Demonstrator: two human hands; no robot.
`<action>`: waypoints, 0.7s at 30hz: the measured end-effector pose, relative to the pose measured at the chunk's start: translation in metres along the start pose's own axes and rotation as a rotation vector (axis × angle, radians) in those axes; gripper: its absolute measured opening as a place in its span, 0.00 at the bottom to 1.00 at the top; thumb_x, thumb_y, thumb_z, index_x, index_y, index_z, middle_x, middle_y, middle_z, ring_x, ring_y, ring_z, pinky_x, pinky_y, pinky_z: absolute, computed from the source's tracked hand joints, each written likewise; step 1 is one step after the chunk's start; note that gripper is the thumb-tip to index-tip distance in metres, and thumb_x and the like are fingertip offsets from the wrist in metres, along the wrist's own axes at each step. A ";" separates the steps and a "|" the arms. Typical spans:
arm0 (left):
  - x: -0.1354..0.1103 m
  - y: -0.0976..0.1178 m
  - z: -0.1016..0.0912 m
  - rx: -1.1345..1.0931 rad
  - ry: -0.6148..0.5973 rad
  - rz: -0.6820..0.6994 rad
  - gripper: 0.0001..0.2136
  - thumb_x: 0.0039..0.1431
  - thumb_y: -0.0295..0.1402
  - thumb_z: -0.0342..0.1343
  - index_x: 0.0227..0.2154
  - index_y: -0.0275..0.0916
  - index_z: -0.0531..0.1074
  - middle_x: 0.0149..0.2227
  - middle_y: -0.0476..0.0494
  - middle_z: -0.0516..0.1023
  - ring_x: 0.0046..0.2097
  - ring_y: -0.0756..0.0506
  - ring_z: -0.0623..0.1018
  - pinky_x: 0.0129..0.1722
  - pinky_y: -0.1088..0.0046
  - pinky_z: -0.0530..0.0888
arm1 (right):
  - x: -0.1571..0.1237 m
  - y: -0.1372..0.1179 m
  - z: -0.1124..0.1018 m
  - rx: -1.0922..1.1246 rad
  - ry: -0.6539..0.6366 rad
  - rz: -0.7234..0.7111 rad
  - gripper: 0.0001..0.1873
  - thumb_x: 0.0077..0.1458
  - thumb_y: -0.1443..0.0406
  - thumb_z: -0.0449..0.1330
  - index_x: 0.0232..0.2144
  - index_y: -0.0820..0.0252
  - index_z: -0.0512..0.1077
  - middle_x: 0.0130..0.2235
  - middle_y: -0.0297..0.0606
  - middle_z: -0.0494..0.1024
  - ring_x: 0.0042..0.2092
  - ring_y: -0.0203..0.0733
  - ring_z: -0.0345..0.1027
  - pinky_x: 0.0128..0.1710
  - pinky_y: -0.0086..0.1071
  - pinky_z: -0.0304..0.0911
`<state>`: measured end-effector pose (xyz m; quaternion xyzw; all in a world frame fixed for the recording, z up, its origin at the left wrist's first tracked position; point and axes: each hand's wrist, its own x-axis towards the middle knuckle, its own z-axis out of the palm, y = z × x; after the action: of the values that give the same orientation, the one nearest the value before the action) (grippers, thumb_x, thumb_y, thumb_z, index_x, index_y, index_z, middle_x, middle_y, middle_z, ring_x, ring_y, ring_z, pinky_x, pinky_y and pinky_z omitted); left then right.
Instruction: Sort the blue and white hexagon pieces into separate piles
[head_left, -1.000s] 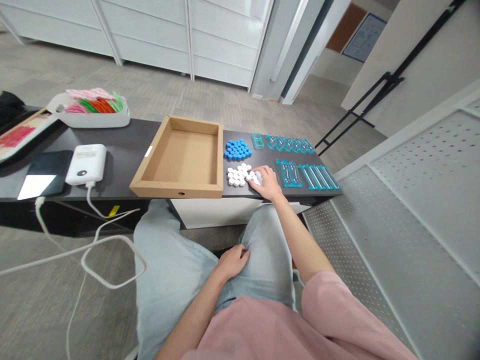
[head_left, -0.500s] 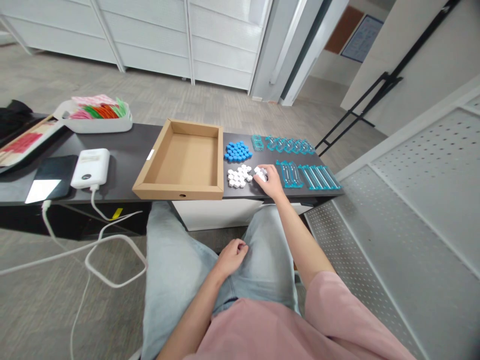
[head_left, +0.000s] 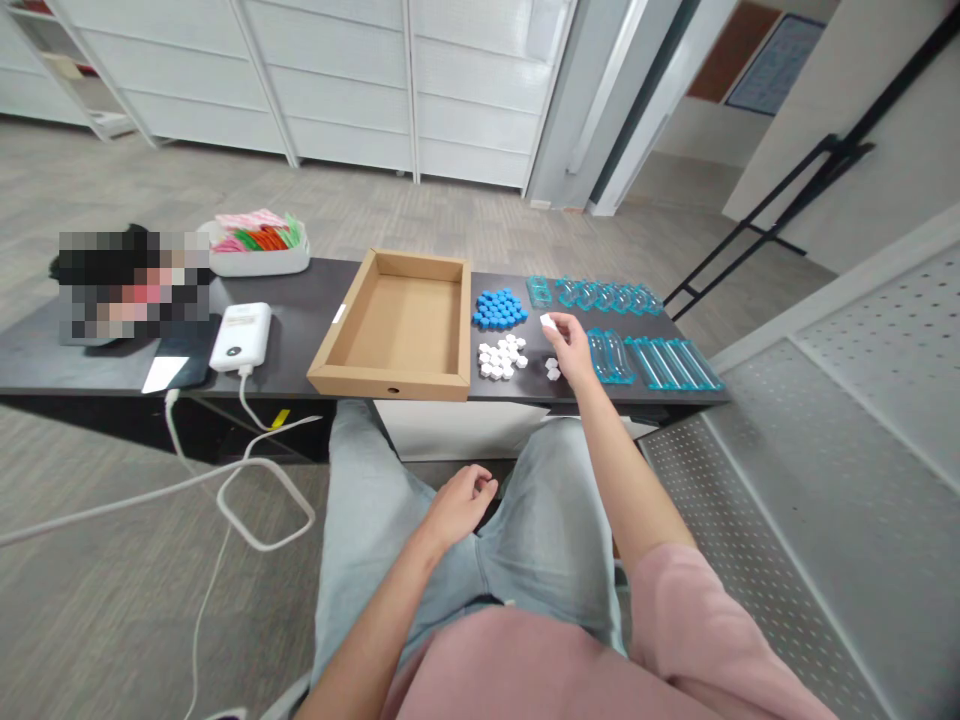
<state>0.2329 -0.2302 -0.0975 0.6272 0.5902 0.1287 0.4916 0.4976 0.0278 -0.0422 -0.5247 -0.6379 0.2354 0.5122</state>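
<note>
My right hand [head_left: 570, 348] is over the dark table, thumb and fingertips pinched on a small white hexagonal piece [head_left: 548, 321]. Just below it lie a few more white pieces [head_left: 553, 369], apart from the larger white cluster [head_left: 502, 357]. Behind that cluster sits a group of blue pieces [head_left: 499, 309] of similar shape. To the right of the hand are curved clear parts with teal ends [head_left: 610, 356] and straight ones [head_left: 673, 363]. My left hand [head_left: 463, 500] rests on my lap, fingers loosely curled and apart, with nothing seen in it.
An open cardboard tray [head_left: 463, 345] stands left of the pieces. Further left are a white power bank [head_left: 241, 337] with a cable, a dark phone-like slab [head_left: 180, 355] and a white basket [head_left: 259, 262] of colourful strips. More teal parts [head_left: 611, 297] line the back edge.
My right hand has lifted slightly with one white piece, uncovering the small white group beneath. The view has turned a little left. My left hand stays on my lap.
</note>
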 end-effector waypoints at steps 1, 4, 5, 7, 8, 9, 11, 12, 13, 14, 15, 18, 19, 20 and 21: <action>-0.003 -0.001 -0.005 0.009 0.004 -0.008 0.22 0.75 0.48 0.49 0.58 0.43 0.80 0.58 0.37 0.88 0.59 0.39 0.86 0.64 0.62 0.79 | 0.006 -0.007 0.006 0.015 -0.017 -0.017 0.31 0.63 0.37 0.66 0.54 0.52 0.79 0.56 0.49 0.87 0.58 0.61 0.81 0.67 0.60 0.75; -0.019 -0.008 -0.022 0.060 0.021 -0.038 0.20 0.75 0.48 0.49 0.57 0.48 0.80 0.58 0.38 0.88 0.57 0.38 0.86 0.63 0.60 0.79 | 0.026 -0.031 0.037 0.025 -0.126 -0.096 0.26 0.68 0.41 0.64 0.54 0.51 0.80 0.56 0.47 0.88 0.58 0.58 0.81 0.65 0.56 0.75; -0.026 -0.010 -0.026 0.110 0.020 -0.043 0.20 0.76 0.48 0.48 0.58 0.49 0.80 0.59 0.38 0.88 0.58 0.37 0.86 0.63 0.59 0.79 | 0.032 -0.040 0.051 0.012 -0.162 -0.131 0.24 0.69 0.42 0.64 0.53 0.51 0.81 0.56 0.46 0.87 0.58 0.57 0.81 0.65 0.55 0.75; -0.040 -0.016 -0.033 0.225 -0.002 -0.047 0.22 0.76 0.47 0.48 0.61 0.48 0.80 0.61 0.37 0.87 0.60 0.36 0.86 0.65 0.58 0.78 | 0.040 -0.057 0.081 -0.039 -0.208 -0.202 0.21 0.70 0.45 0.65 0.51 0.51 0.82 0.55 0.45 0.87 0.58 0.57 0.80 0.66 0.54 0.74; -0.047 -0.019 -0.035 0.273 -0.022 -0.049 0.23 0.77 0.47 0.47 0.62 0.47 0.79 0.62 0.37 0.86 0.62 0.35 0.86 0.65 0.57 0.78 | 0.041 -0.064 0.095 -0.067 -0.220 -0.234 0.19 0.70 0.47 0.66 0.50 0.52 0.83 0.54 0.44 0.87 0.59 0.57 0.79 0.67 0.54 0.72; -0.054 -0.021 -0.036 0.308 -0.045 -0.052 0.23 0.77 0.47 0.47 0.63 0.46 0.79 0.63 0.36 0.86 0.63 0.35 0.85 0.66 0.57 0.78 | 0.042 -0.069 0.108 -0.087 -0.233 -0.258 0.18 0.70 0.48 0.66 0.49 0.52 0.83 0.53 0.44 0.87 0.59 0.57 0.78 0.68 0.54 0.72; -0.062 -0.025 -0.038 0.340 -0.084 -0.064 0.24 0.77 0.47 0.48 0.64 0.43 0.80 0.64 0.32 0.86 0.65 0.32 0.85 0.67 0.55 0.78 | 0.041 -0.077 0.127 -0.102 -0.267 -0.285 0.16 0.70 0.49 0.67 0.48 0.52 0.84 0.52 0.44 0.86 0.58 0.57 0.78 0.69 0.54 0.70; -0.065 -0.026 -0.039 0.361 -0.098 -0.068 0.24 0.76 0.47 0.49 0.64 0.42 0.80 0.65 0.30 0.85 0.66 0.30 0.84 0.68 0.53 0.77 | 0.039 -0.080 0.135 -0.102 -0.281 -0.294 0.16 0.70 0.50 0.67 0.48 0.52 0.84 0.52 0.44 0.86 0.58 0.57 0.78 0.69 0.54 0.70; -0.066 -0.027 -0.041 0.385 -0.112 -0.071 0.25 0.76 0.47 0.51 0.63 0.40 0.81 0.65 0.28 0.85 0.67 0.28 0.84 0.69 0.51 0.76 | 0.038 -0.083 0.141 -0.107 -0.296 -0.305 0.16 0.71 0.50 0.67 0.49 0.52 0.85 0.53 0.44 0.85 0.58 0.57 0.78 0.69 0.55 0.70; -0.066 -0.027 -0.043 0.408 -0.124 -0.071 0.25 0.75 0.47 0.52 0.63 0.39 0.81 0.66 0.26 0.84 0.68 0.27 0.83 0.70 0.49 0.76 | 0.037 -0.086 0.147 -0.119 -0.308 -0.321 0.16 0.72 0.49 0.67 0.49 0.52 0.85 0.53 0.44 0.85 0.58 0.58 0.77 0.69 0.55 0.69; -0.065 -0.026 -0.046 0.428 -0.134 -0.070 0.25 0.75 0.47 0.52 0.63 0.38 0.81 0.66 0.25 0.84 0.68 0.26 0.83 0.71 0.48 0.75 | 0.036 -0.090 0.153 -0.136 -0.321 -0.342 0.17 0.72 0.48 0.67 0.50 0.52 0.85 0.54 0.45 0.84 0.59 0.59 0.77 0.70 0.56 0.68; -0.060 -0.025 -0.054 0.478 -0.151 -0.067 0.25 0.76 0.45 0.50 0.65 0.37 0.81 0.66 0.24 0.83 0.68 0.26 0.83 0.71 0.48 0.76 | 0.037 -0.106 0.172 -0.172 -0.410 -0.436 0.21 0.73 0.45 0.69 0.52 0.52 0.85 0.56 0.46 0.83 0.62 0.60 0.76 0.71 0.57 0.67; -0.059 -0.024 -0.056 0.495 -0.154 -0.067 0.25 0.77 0.45 0.50 0.64 0.37 0.81 0.66 0.24 0.83 0.67 0.27 0.83 0.70 0.49 0.76 | 0.037 -0.112 0.179 -0.169 -0.461 -0.477 0.22 0.72 0.44 0.70 0.54 0.51 0.85 0.57 0.46 0.83 0.63 0.60 0.75 0.72 0.57 0.67; -0.058 -0.024 -0.058 0.510 -0.156 -0.067 0.25 0.77 0.44 0.49 0.64 0.37 0.81 0.66 0.25 0.83 0.67 0.27 0.83 0.70 0.50 0.76 | 0.037 -0.117 0.185 -0.157 -0.516 -0.518 0.23 0.72 0.43 0.70 0.56 0.51 0.84 0.59 0.46 0.83 0.64 0.59 0.75 0.73 0.56 0.67; -0.057 -0.024 -0.059 0.524 -0.159 -0.066 0.25 0.77 0.44 0.49 0.64 0.37 0.81 0.66 0.25 0.83 0.67 0.27 0.83 0.70 0.50 0.76 | 0.038 -0.122 0.190 -0.141 -0.568 -0.556 0.24 0.72 0.43 0.70 0.58 0.51 0.84 0.60 0.46 0.82 0.65 0.58 0.74 0.73 0.54 0.66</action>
<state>0.1591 -0.2567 -0.0634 0.7215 0.5831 -0.0944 0.3613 0.2770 0.0658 0.0060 -0.2803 -0.8863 0.1792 0.3223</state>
